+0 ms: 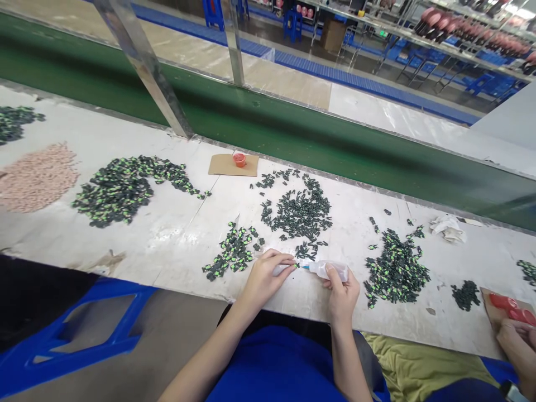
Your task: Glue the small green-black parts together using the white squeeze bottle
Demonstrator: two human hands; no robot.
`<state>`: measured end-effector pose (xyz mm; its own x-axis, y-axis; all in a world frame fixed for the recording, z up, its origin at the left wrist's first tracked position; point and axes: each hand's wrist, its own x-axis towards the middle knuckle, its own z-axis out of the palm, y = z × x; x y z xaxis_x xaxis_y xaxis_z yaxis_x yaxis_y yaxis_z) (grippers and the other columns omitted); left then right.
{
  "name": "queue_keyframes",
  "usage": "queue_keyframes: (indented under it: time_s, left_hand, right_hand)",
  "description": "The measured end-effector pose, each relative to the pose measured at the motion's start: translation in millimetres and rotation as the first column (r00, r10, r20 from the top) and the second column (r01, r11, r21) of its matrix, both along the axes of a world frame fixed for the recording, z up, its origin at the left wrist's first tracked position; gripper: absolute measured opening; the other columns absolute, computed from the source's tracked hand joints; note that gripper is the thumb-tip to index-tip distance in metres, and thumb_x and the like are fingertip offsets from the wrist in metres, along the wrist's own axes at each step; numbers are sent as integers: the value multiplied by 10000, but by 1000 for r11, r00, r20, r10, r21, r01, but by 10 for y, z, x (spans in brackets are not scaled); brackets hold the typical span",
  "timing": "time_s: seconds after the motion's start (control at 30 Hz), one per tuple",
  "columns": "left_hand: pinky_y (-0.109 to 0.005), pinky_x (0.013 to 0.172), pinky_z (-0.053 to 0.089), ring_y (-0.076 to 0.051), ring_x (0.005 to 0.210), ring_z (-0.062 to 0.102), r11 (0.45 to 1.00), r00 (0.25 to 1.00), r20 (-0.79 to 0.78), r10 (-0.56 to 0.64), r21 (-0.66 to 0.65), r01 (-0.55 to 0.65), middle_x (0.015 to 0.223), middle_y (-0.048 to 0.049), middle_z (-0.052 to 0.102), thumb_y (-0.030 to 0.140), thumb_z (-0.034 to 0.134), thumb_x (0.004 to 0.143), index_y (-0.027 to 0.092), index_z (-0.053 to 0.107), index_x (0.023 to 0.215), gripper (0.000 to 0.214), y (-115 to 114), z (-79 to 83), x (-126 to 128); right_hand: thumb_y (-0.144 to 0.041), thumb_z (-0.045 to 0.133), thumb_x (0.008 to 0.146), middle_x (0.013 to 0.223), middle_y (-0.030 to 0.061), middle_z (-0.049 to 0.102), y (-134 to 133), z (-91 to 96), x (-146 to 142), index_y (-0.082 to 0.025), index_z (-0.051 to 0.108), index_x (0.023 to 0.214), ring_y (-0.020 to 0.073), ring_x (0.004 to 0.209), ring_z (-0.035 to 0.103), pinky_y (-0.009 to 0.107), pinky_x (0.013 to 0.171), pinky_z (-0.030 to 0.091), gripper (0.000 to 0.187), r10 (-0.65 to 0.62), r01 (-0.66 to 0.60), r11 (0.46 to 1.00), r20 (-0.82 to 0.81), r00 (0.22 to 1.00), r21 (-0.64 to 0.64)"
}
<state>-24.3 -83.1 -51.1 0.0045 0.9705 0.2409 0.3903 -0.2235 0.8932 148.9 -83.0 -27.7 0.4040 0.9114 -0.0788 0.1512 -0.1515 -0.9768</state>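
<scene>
Between the fingertips of my left hand [268, 276] is a small black-and-green piece [296, 265], too small to make out its kind. My right hand [343, 289] is wrapped round a clear squeeze bottle [333, 270], held nearly level. Its thin blue tip [306, 267] points left and is close to the piece; whether they touch I cannot tell. Just beyond my hands lies a pile of small dark slender pieces [299, 215]. Left of my left hand is a smaller heap of black-and-green pieces [230, 251].
Further heaps of black-and-green pieces [121, 190] and pink pieces [39, 178] cover the white table [176, 245]. A red cup [239, 160] sits on cardboard [218, 164] near the green conveyor [285, 125]. At right, another person's hand [517, 340] is beside red containers [508, 304].
</scene>
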Motion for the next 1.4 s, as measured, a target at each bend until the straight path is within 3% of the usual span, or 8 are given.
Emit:
queue_keyframes:
  time_s: [0.23, 0.4, 0.63, 0.77, 0.83, 0.93, 1.07, 1.4]
  left_hand:
    - [-305, 742, 582, -170, 774, 682, 998, 999, -45, -6, 59, 8, 827, -45, 704, 197, 642, 810, 209, 690, 897, 100, 11, 39, 2]
    - [-306, 738, 579, -172, 788, 675, 995, 997, -73, -11, 95, 18, 843, -43, 709, 180, 628, 812, 209, 684, 910, 117, 4, 36, -6]
    - [-328, 766, 567, -188, 839, 664, 994, 997, -73, -37, 97, 44, 867, -42, 719, 186, 628, 818, 223, 666, 992, 182, -20, 50, -14]
    - [-349, 787, 551, -200, 880, 650, 993, 996, -92, -21, 111, 31, 903, -33, 726, 211, 639, 824, 245, 592, 1159, 340, -34, 83, -14]
    - [-349, 778, 545, -203, 880, 643, 991, 994, -112, -15, 133, 30, 930, -42, 720, 227, 633, 833, 240, 596, 1149, 318, -27, 69, -14]
    - [-358, 780, 527, -211, 883, 622, 984, 989, -144, -17, 171, 41, 924, -51, 709, 241, 611, 850, 229, 653, 1004, 159, -7, 23, -14]
    - [-363, 794, 498, -211, 876, 586, 983, 986, -164, 16, 182, 14, 849, -42, 678, 231, 618, 845, 214, 664, 843, 50, 8, -16, -2]
    - [-362, 797, 489, -218, 909, 558, 984, 985, -170, 10, 179, 21, 885, -51, 663, 205, 608, 851, 223, 696, 853, 90, 27, -49, 15]
  right_hand:
    - [-387, 695, 675, 679, -3, 623, 31, 66, 177, -162, 575, 771, 146, 562, 596, 287, 557, 497, 273, -271, 312, 923, -198, 942, 224]
    - [-276, 813, 538, 766, -12, 649, 196, 162, 323, -217, 439, 801, 188, 793, 671, 368, 800, 512, 462, -153, 173, 948, -94, 984, 268]
    - [-351, 822, 527, 979, 95, 675, 378, 55, 362, -224, 396, 859, 230, 894, 661, 473, 887, 471, 555, -120, 94, 983, 161, 980, 159]
    - [-368, 793, 611, 1147, 147, 607, 201, 130, 337, -204, 455, 1008, 280, 1097, 574, 470, 882, 462, 546, -281, 90, 894, 392, 876, 440]
    - [-325, 740, 699, 1020, 108, 638, 94, 164, 296, -207, 532, 968, 260, 992, 606, 431, 817, 489, 360, -349, 11, 833, 509, 787, 554]
    - [-264, 610, 830, 827, 62, 653, 26, 146, 196, -230, 640, 882, 210, 787, 626, 379, 733, 522, 68, -127, -268, 846, 663, 738, 460]
    - [-213, 454, 910, 882, 69, 659, 121, 32, 79, -261, 710, 965, 206, 811, 616, 373, 740, 541, 267, 213, -513, 833, 734, 645, 208]
    - [-268, 414, 950, 811, 77, 645, 178, -81, 19, -224, 695, 921, 236, 783, 569, 385, 695, 513, 285, 277, -525, 846, 770, 576, 89]
